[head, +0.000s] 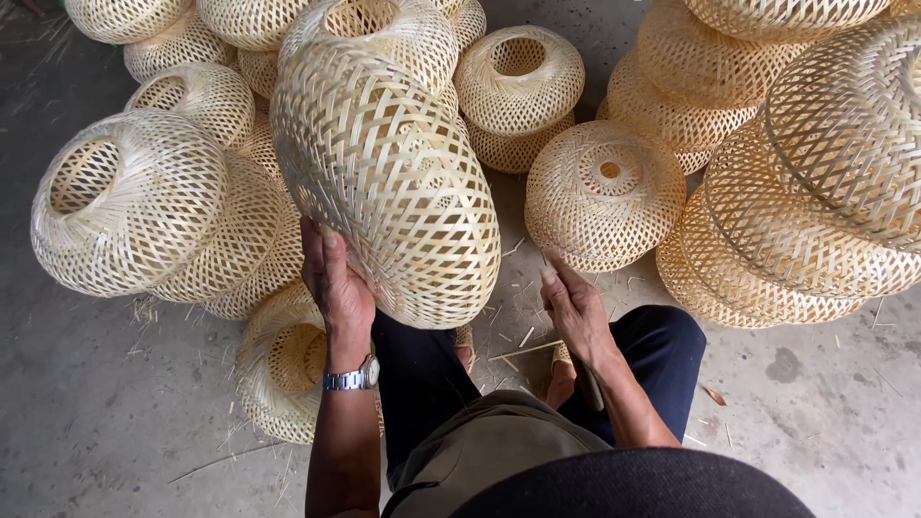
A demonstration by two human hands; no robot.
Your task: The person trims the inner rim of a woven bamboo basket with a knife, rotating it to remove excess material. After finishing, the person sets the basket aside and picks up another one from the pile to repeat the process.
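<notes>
Soft, even daylight — sharp focus, faint shadows.

The left hand's fingers hide behind the shade; top and right edges crop outer shades.

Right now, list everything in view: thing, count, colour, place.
held woven shade: one, pale bamboo, centre, lifted above the lap.
woven shades on the floor: many, pale bamboo, piled left, behind and right; exact count unclear.
shade by the left knee: one, pale bamboo, lying on its side.
bamboo slivers: several, straw-coloured, scattered between the feet.
concrete floor: grey.
wristwatch: one, silver, left wrist.
trousers: dark blue.
left hand: against the held shade's lower edge.
right hand: by the knee, open.
</notes>
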